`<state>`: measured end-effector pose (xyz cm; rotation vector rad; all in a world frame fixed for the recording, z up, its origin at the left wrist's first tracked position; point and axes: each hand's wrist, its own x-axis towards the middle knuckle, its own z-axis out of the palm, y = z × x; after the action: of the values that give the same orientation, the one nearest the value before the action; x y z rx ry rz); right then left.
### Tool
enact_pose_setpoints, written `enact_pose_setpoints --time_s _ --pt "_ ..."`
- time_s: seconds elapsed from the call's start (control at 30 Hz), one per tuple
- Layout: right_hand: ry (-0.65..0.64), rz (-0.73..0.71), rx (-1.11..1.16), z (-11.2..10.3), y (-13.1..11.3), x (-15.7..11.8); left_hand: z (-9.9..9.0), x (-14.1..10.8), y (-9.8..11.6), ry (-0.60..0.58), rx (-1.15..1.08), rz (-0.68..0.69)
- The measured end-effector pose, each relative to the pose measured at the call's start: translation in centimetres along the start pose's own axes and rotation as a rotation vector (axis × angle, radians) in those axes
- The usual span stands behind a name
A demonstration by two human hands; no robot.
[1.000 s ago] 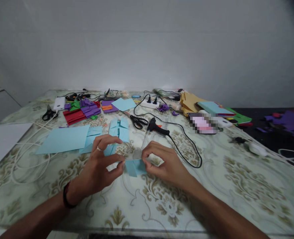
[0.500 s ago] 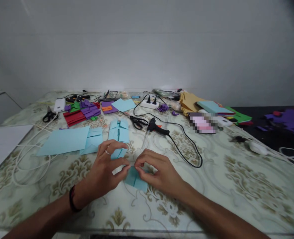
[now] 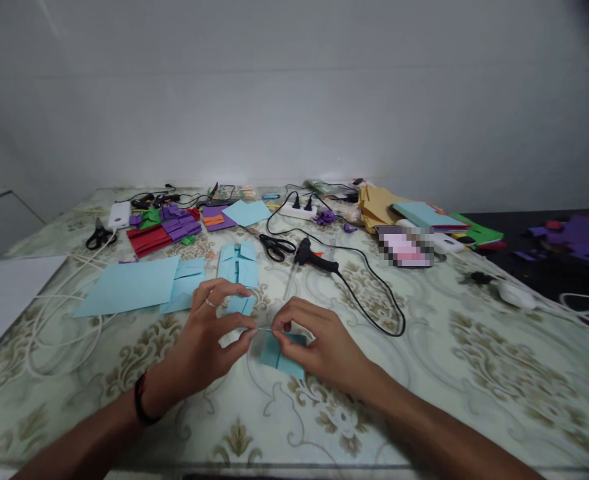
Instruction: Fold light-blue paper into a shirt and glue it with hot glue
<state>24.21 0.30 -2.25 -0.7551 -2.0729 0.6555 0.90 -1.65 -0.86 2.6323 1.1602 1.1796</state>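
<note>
My left hand (image 3: 214, 327) is closed in a pinch, with thumb and index finger on the thin edge of a light blue paper. My right hand (image 3: 319, 333) pinches the same pale edge a little to the right. Below the right fingertips shows a small creased light blue paper square (image 3: 282, 357); whether it joins the pinched edge is hard to tell. Just beyond my left fingers lies another small blue paper piece (image 3: 241, 305). Behind it is a folded blue paper sheet (image 3: 238, 263) with slits along its middle.
Black-handled scissors (image 3: 277, 247) and a black glue gun (image 3: 317, 257) with its looped cord lie ahead. Blue paper sheets (image 3: 129, 287), red folded paper (image 3: 149, 239) and a white cable are at left. A power strip (image 3: 298, 210) stands behind; a phone (image 3: 405, 247) lies right.
My left hand has shifted slightly left, widening the gap between the fingertips, where a thin pale blue edge now shows. The blue square has moved slightly right.
</note>
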Motion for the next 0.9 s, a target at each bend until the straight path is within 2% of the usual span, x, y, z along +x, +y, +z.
enact_pose_setpoints --time_s 0.43,0.9 --pt "-0.035 -0.083 0.038 0.7 -0.2 -0.3 0.6 -0.2 0.9 -0.036 -0.075 0.018" --pt "-0.067 -0.126 -0.014 1.3 0.0 -0.5 0.9 -0.4 1.1 -0.093 -0.182 -0.048"
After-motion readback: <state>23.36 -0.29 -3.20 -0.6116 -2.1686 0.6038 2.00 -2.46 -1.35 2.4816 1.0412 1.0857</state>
